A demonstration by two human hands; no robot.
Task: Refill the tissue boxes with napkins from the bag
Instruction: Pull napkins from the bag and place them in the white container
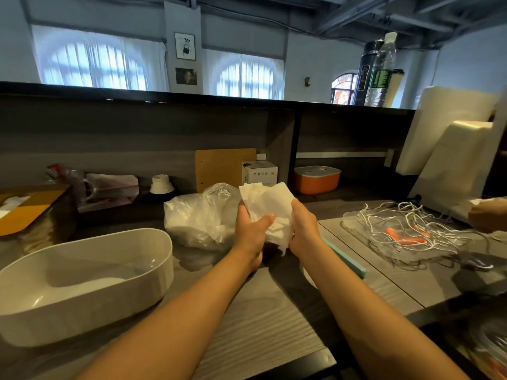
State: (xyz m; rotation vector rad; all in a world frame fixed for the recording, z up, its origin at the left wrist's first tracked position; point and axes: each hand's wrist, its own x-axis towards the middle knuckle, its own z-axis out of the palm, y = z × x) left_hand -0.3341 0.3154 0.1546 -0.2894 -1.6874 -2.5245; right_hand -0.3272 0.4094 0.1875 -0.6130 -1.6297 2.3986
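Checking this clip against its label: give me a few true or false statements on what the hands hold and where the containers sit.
1. Both hands grip the stack of napkins: left hand, right hand. True.
2. The white oval box near the left forearm is packed full of napkins. False: it is open, and no napkins show inside.
3. The clear plastic bag lies on the counter just left of the hands. True.
4. The orange container has no lid. False: a white lid sits on it.
5. The plastic bottle stands on the high ledge at right. True.
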